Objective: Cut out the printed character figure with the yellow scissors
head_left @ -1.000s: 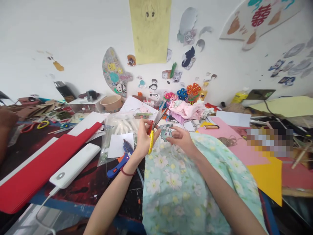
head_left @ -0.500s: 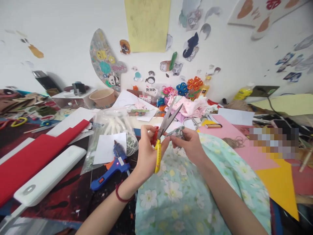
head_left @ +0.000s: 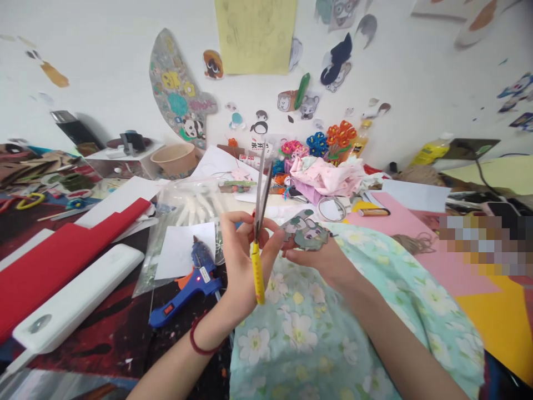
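Observation:
My left hand (head_left: 239, 261) is closed around a pair of scissors (head_left: 257, 244) with yellow and red handles. Their blades point up and away, only slightly apart. A small grey-green paper cutout (head_left: 306, 230) with cartoon figures on it faces me just right of the scissors. My right hand (head_left: 328, 261) grips this cutout from below and behind, its fingers partly hidden. The left thumb reaches the cutout's left edge. Below both hands lies a mint cloth with white flowers (head_left: 300, 328).
A blue glue gun (head_left: 187, 294) with a lit indicator lies left of my hands, near a clear plastic bag (head_left: 166, 205). Further left are a white elongated device (head_left: 79, 300) and red sheets (head_left: 66, 261). Pink fabric (head_left: 325, 180) and fuzzy flowers (head_left: 341, 136) stand against the wall.
The scissors have turned more upright and their blades have drawn closer together. The cutout has been turned so its printed face shows. The view has shifted slightly.

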`<control>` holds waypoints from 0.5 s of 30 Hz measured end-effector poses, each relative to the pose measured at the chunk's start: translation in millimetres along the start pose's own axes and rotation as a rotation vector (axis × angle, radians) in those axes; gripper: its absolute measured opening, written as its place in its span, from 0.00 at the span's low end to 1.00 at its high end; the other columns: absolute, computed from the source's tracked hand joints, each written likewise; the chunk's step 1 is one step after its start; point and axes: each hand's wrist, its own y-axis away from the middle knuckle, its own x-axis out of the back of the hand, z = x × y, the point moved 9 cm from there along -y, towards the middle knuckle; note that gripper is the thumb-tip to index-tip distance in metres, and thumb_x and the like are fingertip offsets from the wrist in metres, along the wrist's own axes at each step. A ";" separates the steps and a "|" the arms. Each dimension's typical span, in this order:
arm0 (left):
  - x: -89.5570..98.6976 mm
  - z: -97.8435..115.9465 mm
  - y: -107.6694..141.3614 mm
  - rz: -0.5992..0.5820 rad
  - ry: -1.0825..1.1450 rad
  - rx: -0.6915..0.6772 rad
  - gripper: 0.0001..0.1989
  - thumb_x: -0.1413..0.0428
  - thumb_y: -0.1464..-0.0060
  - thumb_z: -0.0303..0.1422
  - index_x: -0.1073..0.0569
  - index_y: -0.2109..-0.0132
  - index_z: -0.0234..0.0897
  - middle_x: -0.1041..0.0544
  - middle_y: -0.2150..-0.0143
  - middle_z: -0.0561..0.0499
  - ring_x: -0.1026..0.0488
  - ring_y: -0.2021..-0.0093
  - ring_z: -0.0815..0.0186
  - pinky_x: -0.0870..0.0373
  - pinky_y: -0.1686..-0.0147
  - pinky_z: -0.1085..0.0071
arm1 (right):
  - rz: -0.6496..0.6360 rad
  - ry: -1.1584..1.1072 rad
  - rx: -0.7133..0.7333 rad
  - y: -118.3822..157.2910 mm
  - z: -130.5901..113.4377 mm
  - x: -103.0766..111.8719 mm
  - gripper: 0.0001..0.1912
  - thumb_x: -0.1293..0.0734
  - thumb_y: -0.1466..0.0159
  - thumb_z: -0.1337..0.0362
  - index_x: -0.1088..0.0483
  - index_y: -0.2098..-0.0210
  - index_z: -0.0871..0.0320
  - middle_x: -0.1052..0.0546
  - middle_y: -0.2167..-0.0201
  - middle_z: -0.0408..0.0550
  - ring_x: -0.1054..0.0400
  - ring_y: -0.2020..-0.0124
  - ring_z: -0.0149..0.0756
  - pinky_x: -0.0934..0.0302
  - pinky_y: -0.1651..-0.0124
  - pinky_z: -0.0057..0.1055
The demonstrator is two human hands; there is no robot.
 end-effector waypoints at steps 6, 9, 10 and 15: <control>-10.9 -4.7 -0.5 -0.055 -0.036 0.008 0.21 0.34 0.45 0.35 0.42 0.59 0.44 0.25 0.67 0.58 0.33 0.72 0.73 0.34 0.71 0.73 | 0.188 -0.031 0.097 3.3 -5.6 9.3 0.11 0.20 0.48 0.57 0.21 0.74 0.57 0.22 0.78 0.44 0.28 0.74 0.34 0.28 0.68 0.32; -10.7 -7.9 0.4 -0.077 -0.082 0.030 0.20 0.36 0.43 0.37 0.43 0.58 0.44 0.25 0.65 0.57 0.36 0.74 0.74 0.37 0.72 0.73 | 0.231 -0.050 0.151 5.1 -10.7 13.3 0.10 0.21 0.46 0.58 0.20 0.74 0.57 0.21 0.78 0.44 0.27 0.76 0.33 0.27 0.70 0.32; -9.3 -8.6 0.7 -0.089 -0.114 0.040 0.19 0.37 0.42 0.37 0.43 0.58 0.44 0.25 0.63 0.57 0.36 0.74 0.74 0.37 0.71 0.72 | 0.265 -0.061 0.174 6.4 -12.6 16.9 0.09 0.21 0.46 0.59 0.20 0.73 0.57 0.21 0.77 0.44 0.27 0.76 0.33 0.27 0.70 0.32; -5.0 -8.7 2.5 -0.245 -0.478 0.039 0.19 0.40 0.41 0.40 0.43 0.54 0.44 0.30 0.61 0.53 0.34 0.67 0.67 0.35 0.66 0.68 | 0.496 -0.112 0.254 14.8 -17.4 41.5 0.07 0.21 0.46 0.61 0.22 0.72 0.55 0.21 0.76 0.43 0.26 0.75 0.36 0.26 0.69 0.36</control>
